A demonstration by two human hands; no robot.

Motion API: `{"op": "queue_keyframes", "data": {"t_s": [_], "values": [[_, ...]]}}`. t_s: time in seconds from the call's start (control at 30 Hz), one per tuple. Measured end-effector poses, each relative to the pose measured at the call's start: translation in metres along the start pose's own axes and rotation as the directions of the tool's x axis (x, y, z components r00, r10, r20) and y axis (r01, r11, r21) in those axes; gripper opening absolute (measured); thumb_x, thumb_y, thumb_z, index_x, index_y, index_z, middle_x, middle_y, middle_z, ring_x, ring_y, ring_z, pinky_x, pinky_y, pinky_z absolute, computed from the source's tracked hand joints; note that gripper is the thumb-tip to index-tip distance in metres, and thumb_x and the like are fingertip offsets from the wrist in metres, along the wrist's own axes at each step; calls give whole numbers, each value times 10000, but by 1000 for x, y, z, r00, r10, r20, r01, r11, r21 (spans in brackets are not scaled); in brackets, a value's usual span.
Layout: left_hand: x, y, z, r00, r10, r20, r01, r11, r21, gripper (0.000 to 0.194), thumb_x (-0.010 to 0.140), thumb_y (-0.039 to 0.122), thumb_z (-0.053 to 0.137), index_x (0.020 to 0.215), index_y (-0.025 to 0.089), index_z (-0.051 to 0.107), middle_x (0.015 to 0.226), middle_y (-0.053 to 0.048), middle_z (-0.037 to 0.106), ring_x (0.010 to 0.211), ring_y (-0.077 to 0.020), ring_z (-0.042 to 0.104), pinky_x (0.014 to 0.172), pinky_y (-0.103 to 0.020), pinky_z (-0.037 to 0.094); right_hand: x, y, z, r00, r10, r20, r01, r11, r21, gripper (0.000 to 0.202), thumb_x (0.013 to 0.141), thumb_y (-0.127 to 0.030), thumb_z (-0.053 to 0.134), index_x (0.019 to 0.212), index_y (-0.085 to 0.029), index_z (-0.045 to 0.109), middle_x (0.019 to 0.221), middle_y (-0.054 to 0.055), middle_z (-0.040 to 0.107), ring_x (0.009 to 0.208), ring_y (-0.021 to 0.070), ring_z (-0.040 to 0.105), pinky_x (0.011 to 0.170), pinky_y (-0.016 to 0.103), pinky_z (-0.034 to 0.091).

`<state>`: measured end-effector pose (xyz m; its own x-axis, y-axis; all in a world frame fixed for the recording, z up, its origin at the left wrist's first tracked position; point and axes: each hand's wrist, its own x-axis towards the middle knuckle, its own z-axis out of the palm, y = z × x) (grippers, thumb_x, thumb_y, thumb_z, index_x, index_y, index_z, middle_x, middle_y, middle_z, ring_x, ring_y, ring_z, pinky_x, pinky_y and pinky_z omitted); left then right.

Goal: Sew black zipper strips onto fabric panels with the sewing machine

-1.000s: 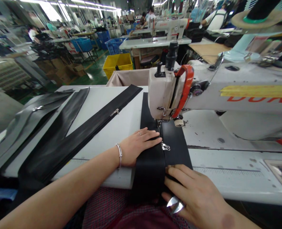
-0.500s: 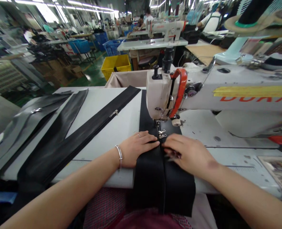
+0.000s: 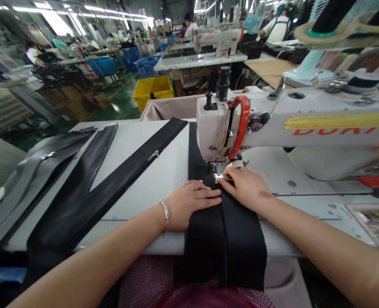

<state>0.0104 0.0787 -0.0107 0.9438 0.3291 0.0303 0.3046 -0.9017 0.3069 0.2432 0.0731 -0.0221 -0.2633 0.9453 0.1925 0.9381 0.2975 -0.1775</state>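
A black panel with a zipper down its middle (image 3: 205,239) lies under the needle area of a white sewing machine (image 3: 218,128) and hangs over the table's front edge. My left hand (image 3: 192,201) rests flat on the panel, fingers stretched out to the zipper line. My right hand (image 3: 245,186) pinches a silver zipper pull (image 3: 219,176) between thumb and fingers, just in front of the presser foot. Its other fingers are partly hidden.
A black strip with a silver zipper pull (image 3: 128,173) lies diagonally on the left of the table. More dark strips (image 3: 48,158) are piled farther left. A tray of metal parts (image 3: 377,222) sits at the right edge. Behind stand a yellow bin (image 3: 154,90) and other workstations.
My right hand has moved forward and closed on the zipper pull. My left hand has shifted slightly right on the panel. The zipper pull points more to the right.
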Motion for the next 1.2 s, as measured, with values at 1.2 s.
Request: {"op": "queue_keyframes", "data": {"t_s": [1.2], "values": [[-1,-5,1,998,-60,14,58,993,106,794,737,362,608,1448,165,315,1504,-107,283,1400,-258,218,1184,-466,110,-13,12,3,910,-397,-117,412,897,159,236,881,-204,536,1096,-206,632,1133,54,624,1035,219,547,872,375,502]]}}
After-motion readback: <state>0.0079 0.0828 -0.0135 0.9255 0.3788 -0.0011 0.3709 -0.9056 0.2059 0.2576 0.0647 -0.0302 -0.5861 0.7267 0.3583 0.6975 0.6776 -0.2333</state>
